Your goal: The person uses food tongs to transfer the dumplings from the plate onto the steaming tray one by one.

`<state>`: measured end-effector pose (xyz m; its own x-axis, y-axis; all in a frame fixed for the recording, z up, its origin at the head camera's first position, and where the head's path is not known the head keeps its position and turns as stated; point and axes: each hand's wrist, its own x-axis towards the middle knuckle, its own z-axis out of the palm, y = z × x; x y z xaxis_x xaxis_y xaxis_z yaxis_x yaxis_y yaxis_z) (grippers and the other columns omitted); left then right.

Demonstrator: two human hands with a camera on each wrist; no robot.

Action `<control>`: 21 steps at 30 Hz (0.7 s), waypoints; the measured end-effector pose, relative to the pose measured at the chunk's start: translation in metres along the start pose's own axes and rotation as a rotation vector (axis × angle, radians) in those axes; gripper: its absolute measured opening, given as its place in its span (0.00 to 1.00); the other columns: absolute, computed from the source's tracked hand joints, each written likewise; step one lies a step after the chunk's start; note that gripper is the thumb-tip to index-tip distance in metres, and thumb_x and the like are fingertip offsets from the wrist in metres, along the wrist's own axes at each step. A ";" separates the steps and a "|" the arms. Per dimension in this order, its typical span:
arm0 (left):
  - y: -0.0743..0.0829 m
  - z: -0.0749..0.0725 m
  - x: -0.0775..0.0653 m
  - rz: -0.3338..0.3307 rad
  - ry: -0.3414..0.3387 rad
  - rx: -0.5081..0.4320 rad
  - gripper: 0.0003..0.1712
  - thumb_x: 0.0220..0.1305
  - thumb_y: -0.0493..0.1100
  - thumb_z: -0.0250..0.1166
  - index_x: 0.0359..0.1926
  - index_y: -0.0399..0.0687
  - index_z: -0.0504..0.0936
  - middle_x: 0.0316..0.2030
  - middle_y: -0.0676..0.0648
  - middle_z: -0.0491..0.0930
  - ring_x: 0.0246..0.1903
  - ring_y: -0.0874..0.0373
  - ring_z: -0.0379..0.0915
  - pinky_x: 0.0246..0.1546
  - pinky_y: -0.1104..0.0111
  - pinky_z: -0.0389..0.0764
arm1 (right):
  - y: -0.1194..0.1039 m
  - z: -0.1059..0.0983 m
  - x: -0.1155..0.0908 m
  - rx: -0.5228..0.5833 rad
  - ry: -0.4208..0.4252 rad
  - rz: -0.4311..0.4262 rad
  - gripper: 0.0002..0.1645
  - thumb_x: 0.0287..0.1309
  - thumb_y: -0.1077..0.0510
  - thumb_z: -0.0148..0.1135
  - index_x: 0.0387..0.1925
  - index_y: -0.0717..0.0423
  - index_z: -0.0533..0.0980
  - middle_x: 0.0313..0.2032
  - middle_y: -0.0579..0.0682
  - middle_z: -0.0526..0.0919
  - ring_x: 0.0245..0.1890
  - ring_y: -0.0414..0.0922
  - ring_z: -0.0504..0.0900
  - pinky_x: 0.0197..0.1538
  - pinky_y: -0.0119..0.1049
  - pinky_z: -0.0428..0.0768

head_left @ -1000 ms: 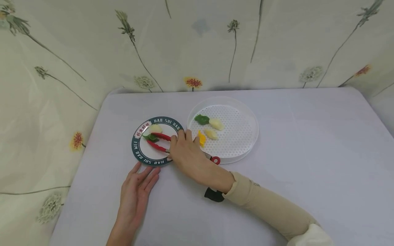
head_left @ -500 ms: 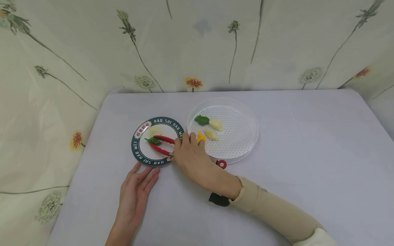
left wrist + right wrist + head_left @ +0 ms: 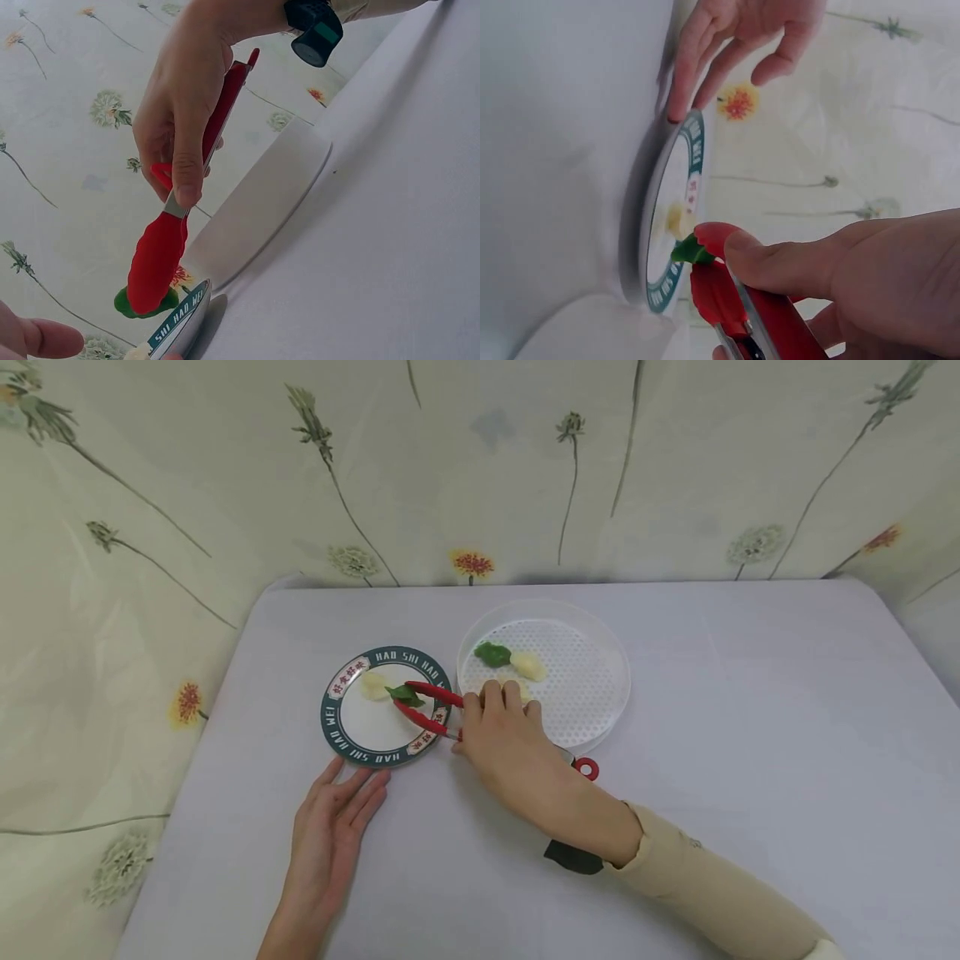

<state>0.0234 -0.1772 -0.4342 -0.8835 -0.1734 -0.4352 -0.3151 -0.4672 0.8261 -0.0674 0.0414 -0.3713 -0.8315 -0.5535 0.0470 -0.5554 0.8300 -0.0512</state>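
Observation:
My right hand (image 3: pixel 510 752) grips a pair of red-tipped tongs (image 3: pixel 431 724), thumb on one arm of them in the right wrist view. Between the tong tips is a small green dumpling-shaped piece (image 3: pixel 692 250), held over the right part of a round plate (image 3: pixel 367 727) with a dark green lettered rim. A pale yellow piece (image 3: pixel 374 686) lies on that plate. My left hand (image 3: pixel 327 835) lies palm up at the plate's near edge, its extended fingertips touching the rim.
Right of the plate stands a white round steamer tray (image 3: pixel 577 710) with a perforated base. Inside it are a green piece (image 3: pixel 492 654) and a pale one (image 3: pixel 528 665); my right hand partly covers others. A patterned floral cloth (image 3: pixel 480 468) hangs behind the table.
The tongs and right hand have moved right, carrying the green piece from the plate's left-middle to its right side. The orange-yellow piece in the tray is now hidden. My left hand stays put.

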 end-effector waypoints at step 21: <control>0.002 0.002 -0.002 -0.009 0.004 -0.047 0.39 0.84 0.40 0.39 0.88 0.49 0.36 0.79 0.36 0.59 0.65 0.60 0.81 0.72 0.71 0.80 | 0.034 -0.020 -0.023 0.046 0.036 0.078 0.41 0.60 0.44 0.80 0.61 0.71 0.75 0.49 0.65 0.79 0.49 0.58 0.74 0.37 0.45 0.81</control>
<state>0.0240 -0.1755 -0.4307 -0.8790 -0.1727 -0.4445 -0.3066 -0.5091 0.8042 -0.0666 0.0839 -0.3541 -0.8716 -0.4841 0.0773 -0.4899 0.8658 -0.1020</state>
